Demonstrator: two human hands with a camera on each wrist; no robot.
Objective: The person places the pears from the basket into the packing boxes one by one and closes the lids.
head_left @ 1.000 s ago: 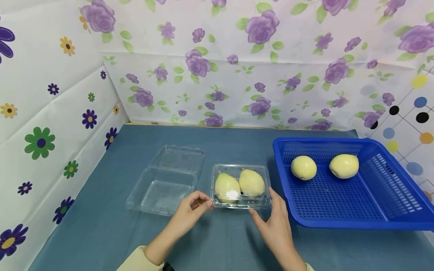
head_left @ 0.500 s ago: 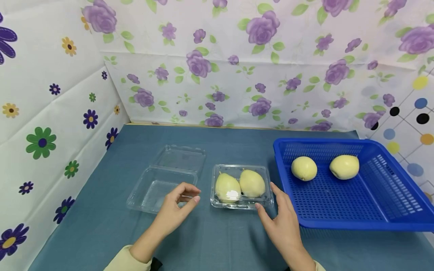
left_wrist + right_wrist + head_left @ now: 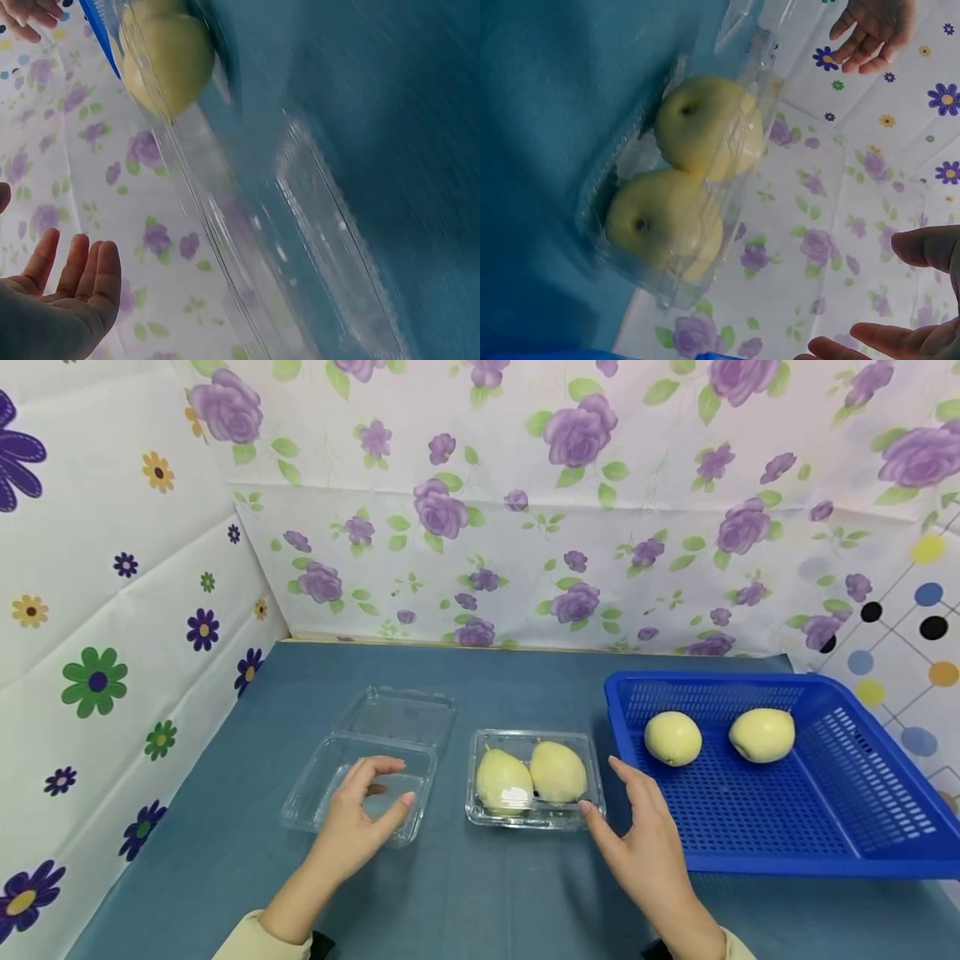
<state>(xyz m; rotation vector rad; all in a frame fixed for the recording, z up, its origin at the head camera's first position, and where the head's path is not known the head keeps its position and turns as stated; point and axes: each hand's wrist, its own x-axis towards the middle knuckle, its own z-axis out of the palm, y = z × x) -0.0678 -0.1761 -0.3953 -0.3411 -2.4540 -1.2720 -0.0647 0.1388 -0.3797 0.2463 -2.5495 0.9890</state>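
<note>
while the left hand (image 3: 354, 818) hung over the open clear clamshell (image 3: 317, 785), thumb and fingers apart, the right hand (image 3: 647, 847), likewise spread, was just beside the closed clamshell (image 3: 525, 820); this, with two pears (image 3: 558, 772) inside, lay left of the blue plastic basket (image 3: 780, 818) holding two more.

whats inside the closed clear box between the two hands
In the head view, the clear box holds a left pear and a right pear, side by side. Whatever lies beneath them is hidden, and glare washes out part of the left pear.
</note>
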